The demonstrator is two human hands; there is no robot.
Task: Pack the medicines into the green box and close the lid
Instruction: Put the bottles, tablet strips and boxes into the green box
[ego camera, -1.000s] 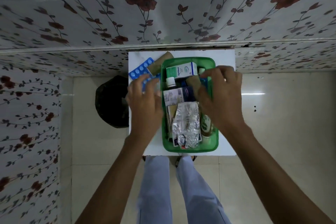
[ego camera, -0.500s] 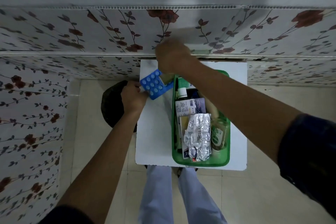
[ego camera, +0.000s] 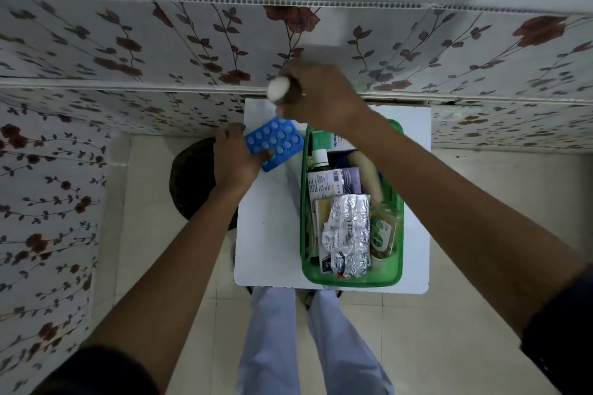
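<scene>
Dim room: floral-patterned wall panels (ego camera: 192,51), pale tiled floor (ego camera: 481,202), a small white table (ego camera: 266,234).

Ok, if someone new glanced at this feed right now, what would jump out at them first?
Probably the green box on the right half of the white table, already crowded with medicines, a crumpled foil blister strip on top. Next, the bright blue blister pack held by the left hand at the table's far left corner, outside the box. Then the right hand raised at the far edge, gripping a white-capped item.
</scene>
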